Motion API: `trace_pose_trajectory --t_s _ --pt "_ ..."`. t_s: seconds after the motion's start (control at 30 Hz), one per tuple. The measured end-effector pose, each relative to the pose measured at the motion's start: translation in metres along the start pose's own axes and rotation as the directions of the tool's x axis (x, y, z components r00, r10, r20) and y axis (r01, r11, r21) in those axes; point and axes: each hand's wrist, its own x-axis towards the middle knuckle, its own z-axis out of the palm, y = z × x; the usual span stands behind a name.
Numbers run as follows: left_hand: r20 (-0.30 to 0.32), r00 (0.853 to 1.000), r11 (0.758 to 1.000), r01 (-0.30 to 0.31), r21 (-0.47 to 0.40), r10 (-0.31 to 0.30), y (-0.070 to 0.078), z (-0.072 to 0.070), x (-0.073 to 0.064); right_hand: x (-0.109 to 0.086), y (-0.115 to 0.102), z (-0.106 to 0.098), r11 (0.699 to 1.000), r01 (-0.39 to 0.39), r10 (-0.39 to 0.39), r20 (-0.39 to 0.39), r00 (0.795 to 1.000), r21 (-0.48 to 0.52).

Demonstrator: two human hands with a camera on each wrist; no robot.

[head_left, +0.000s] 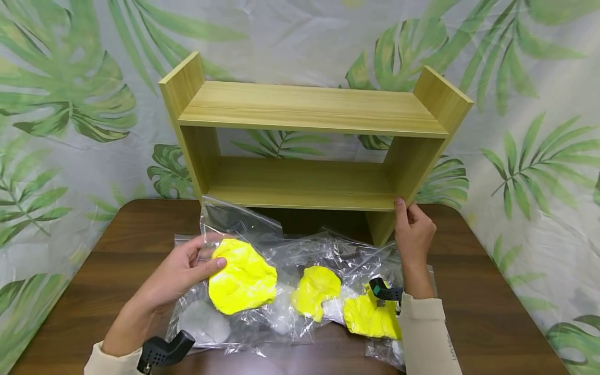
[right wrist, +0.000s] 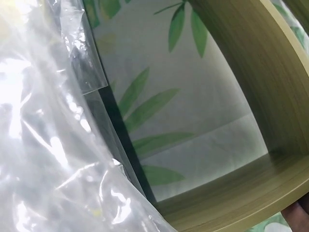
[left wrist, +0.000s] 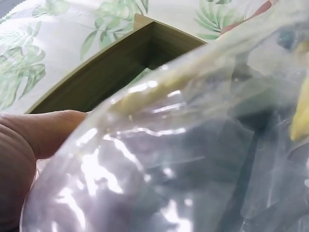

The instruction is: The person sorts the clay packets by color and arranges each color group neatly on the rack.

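Observation:
My left hand [head_left: 183, 268] pinches a clear zip bag holding a flat yellow lump of modelling clay [head_left: 241, 276]. Thumb in front and fingers behind, it lifts this bag over other clear bags. In the left wrist view the shiny plastic bag [left wrist: 140, 169] fills most of the picture beside my thumb [left wrist: 58, 130]. My right hand [head_left: 414, 229] grips the right side panel of a light wooden shelf [head_left: 300, 182] near its middle board. In the right wrist view, part of a finger [right wrist: 297, 215] shows at the panel's edge.
More clear bags with yellow lumps [head_left: 321, 286] and white lumps [head_left: 203, 320] lie across the brown wooden table [head_left: 473, 291], in front of the shelf. Behind stands a leaf-print cloth [head_left: 300, 31]. A second yellow piece [head_left: 375, 317] lies under my right forearm.

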Motion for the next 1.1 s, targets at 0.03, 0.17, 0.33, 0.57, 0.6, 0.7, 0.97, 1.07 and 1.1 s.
trace_pose_trajectory --t_s 0.03,0.17,0.33,0.57,0.6,0.7,0.97,1.07,1.1 --pt "-0.002 1.0 1.0 -0.006 -0.001 0.006 0.001 0.0 0.0 0.0 0.0 0.0 1.0 -0.001 0.001 -0.005 1.0 -0.004" --pt "0.0 1.0 0.999 -0.027 -0.017 0.027 0.006 0.001 0.0 0.0 0.002 0.0 1.0 -0.007 0.007 -0.005 1.0 -0.01" --pt "0.022 0.998 0.999 -0.052 -0.011 0.052 0.014 0.0 0.002 0.0 0.002 -0.001 1.0 -0.01 0.01 -0.015 1.0 -0.009" --pt "0.051 0.99 0.99 -0.135 0.044 0.133 0.032 -0.003 0.005 0.0 0.002 -0.001 1.0 -0.024 0.024 -0.013 1.0 -0.005" --pt "0.052 0.989 0.989 -0.14 0.053 0.138 0.035 -0.004 0.005 0.0 0.002 0.0 1.0 -0.024 0.024 -0.013 1.0 -0.003" --pt "0.054 0.987 0.985 -0.154 0.083 0.15 0.043 -0.004 0.006 -0.001 0.003 0.001 1.0 -0.025 0.025 -0.014 1.0 -0.002" --pt "0.046 0.98 0.974 -0.2 0.107 0.196 0.07 0.0 0.01 -0.001 0.003 -0.001 1.0 -0.009 0.009 -0.024 1.0 -0.004" --pt "0.027 0.981 0.971 -0.196 0.139 0.194 0.082 0.001 0.01 0.0 0.002 -0.001 1.0 0.003 -0.003 -0.025 1.0 -0.008" --pt "0.018 0.981 0.969 -0.193 0.155 0.192 0.086 0.001 0.01 0.0 0.001 -0.001 1.0 0.005 -0.005 -0.02 1.0 -0.009"
